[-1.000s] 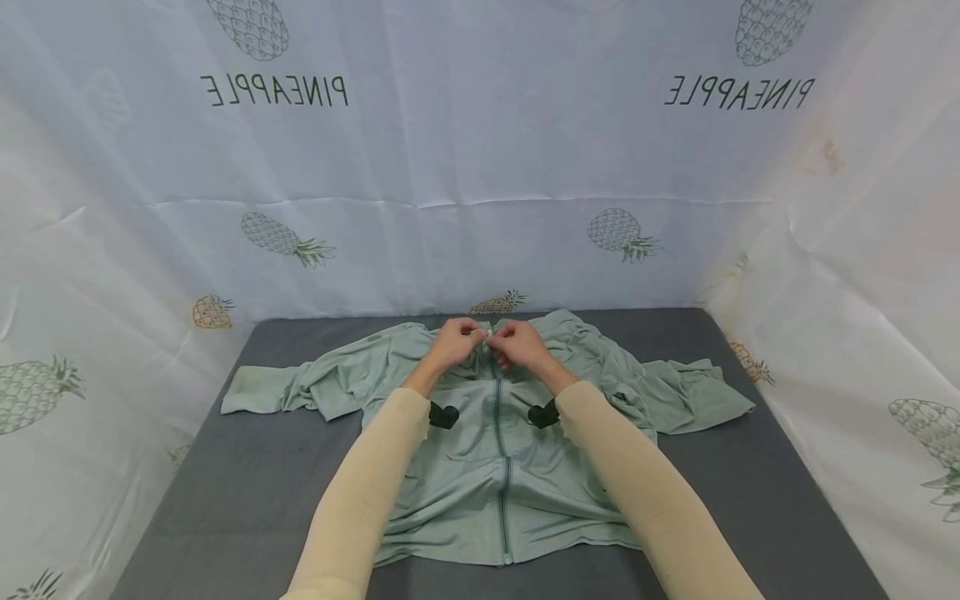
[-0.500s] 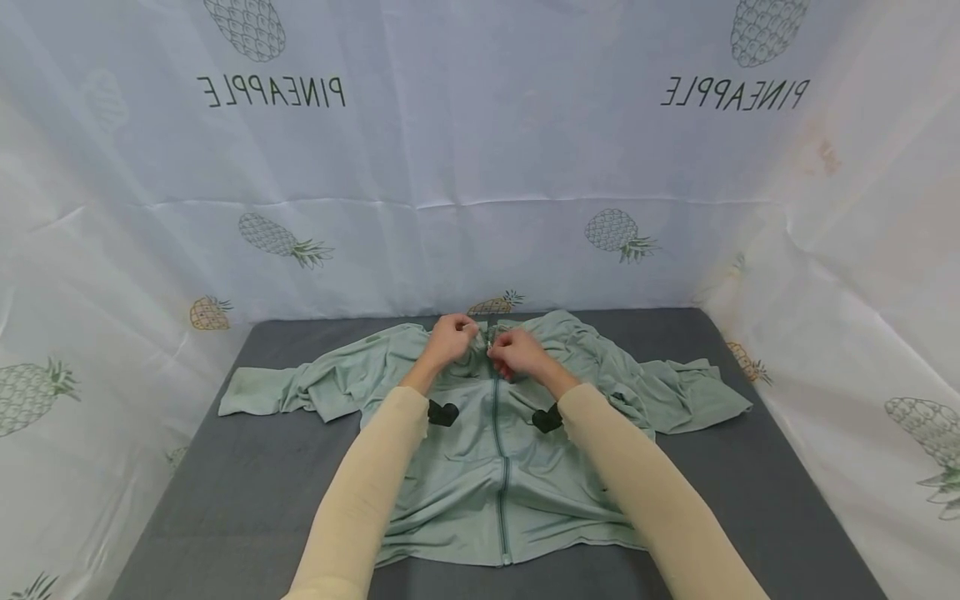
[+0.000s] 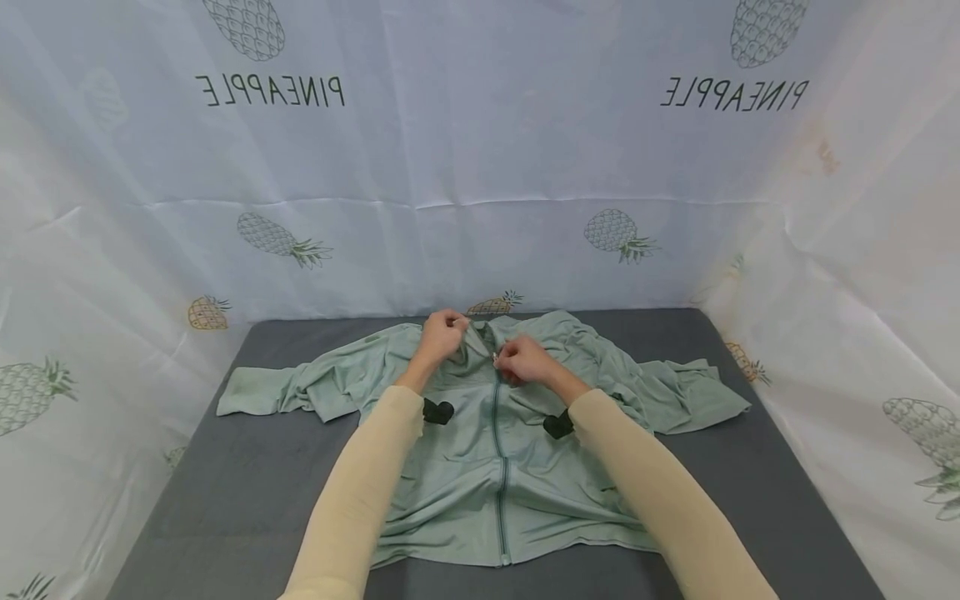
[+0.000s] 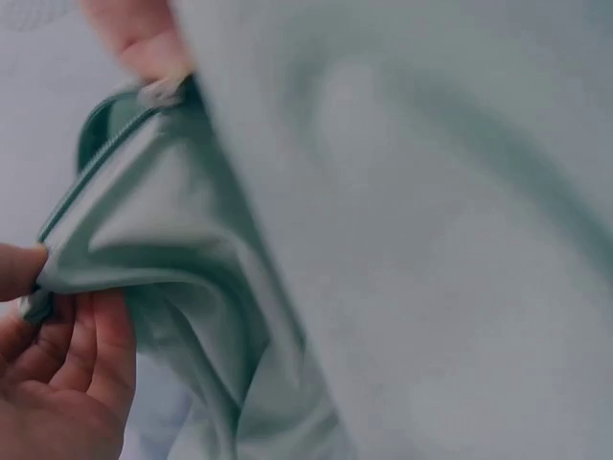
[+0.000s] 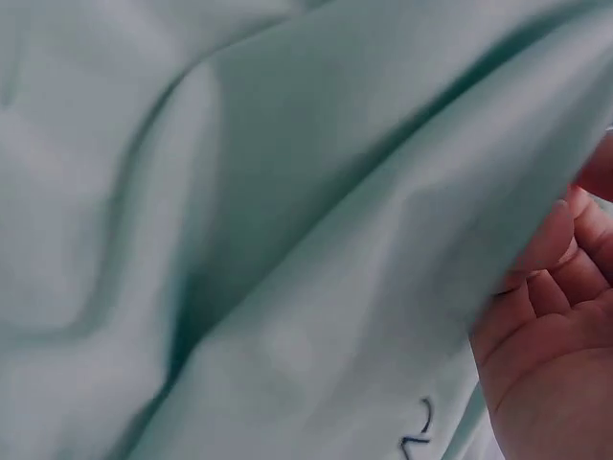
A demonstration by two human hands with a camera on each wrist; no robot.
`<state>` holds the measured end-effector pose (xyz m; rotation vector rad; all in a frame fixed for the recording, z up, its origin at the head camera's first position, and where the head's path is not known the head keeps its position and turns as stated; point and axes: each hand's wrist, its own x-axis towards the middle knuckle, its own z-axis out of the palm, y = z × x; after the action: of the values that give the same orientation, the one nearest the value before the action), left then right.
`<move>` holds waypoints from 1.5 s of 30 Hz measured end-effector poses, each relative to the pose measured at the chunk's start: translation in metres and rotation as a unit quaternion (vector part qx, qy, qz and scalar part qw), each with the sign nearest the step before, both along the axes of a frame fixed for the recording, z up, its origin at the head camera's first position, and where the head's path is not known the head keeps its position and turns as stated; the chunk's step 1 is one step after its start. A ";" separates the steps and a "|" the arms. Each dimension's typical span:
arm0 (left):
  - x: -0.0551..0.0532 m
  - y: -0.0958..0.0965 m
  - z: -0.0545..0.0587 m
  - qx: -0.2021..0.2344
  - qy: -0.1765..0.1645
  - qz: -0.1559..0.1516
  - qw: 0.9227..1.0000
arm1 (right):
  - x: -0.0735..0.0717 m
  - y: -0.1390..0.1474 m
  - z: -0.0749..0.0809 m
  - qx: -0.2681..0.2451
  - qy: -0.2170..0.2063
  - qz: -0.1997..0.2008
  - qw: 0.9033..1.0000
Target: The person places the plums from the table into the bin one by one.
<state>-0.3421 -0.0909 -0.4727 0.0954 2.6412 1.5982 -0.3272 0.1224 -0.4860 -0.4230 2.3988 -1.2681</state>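
Reads "PINEAPPLE" (image 3: 270, 90) at upper L of back curtain (image 3: 495, 150) in head view, thin dark caps, mirror-reversed (R to L). Reads same again at upper R, as 2nd word (image 3: 735, 94), also reversed. Printed both times just below a pineapple pic (image 3: 251, 29), cut off at top edge of view. Shows also, in R wrist view, a small dark mark (image 5: 415, 441) on jacket (image 5: 249, 211); can't be made out as letter or num.
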 end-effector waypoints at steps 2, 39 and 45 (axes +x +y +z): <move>-0.002 -0.003 0.000 0.002 0.005 0.009 1.000 | 0.002 0.003 0.000 0.007 0.002 0.005 1.000; 0.016 -0.006 -0.013 -0.016 -0.068 -0.100 0.993 | 0.010 0.002 0.005 -0.039 -0.029 -0.007 0.999; 0.018 0.001 -0.014 0.075 -0.107 -0.160 0.978 | 0.011 0.001 0.004 -0.046 -0.024 -0.003 0.999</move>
<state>-0.3240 -0.0899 -0.4867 0.3197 2.2103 1.5936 -0.3163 0.1233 -0.4816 -0.4060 2.3104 -1.3792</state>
